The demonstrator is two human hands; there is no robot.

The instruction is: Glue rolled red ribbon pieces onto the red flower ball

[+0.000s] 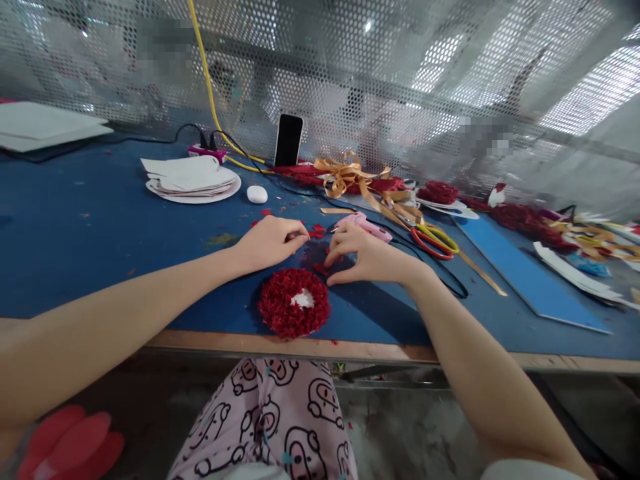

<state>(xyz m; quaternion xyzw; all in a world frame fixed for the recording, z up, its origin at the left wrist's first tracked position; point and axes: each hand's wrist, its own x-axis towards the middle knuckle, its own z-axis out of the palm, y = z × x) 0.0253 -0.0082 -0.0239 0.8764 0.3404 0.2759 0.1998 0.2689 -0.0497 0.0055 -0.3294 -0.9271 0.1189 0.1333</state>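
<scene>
A round disc covered in small red paper flowers (293,303), with a white bare patch at its centre, lies near the front edge of the blue table (100,233). Just behind it my left hand (270,241) rests on the table with fingers curled, pinching at small red pieces (316,231). My right hand (364,255) lies opposite, fingers bent down over more red bits (321,269). What either hand holds is too small to make out. A pink glue gun (365,225) lies just behind my right hand.
Red-and-yellow scissors (434,240), gold ribbon (350,175) and red material lie at back right. A stack of white card shapes (193,179), a white oval object (257,194) and a standing phone (289,140) are at the back. A blue sheet (525,273) lies right.
</scene>
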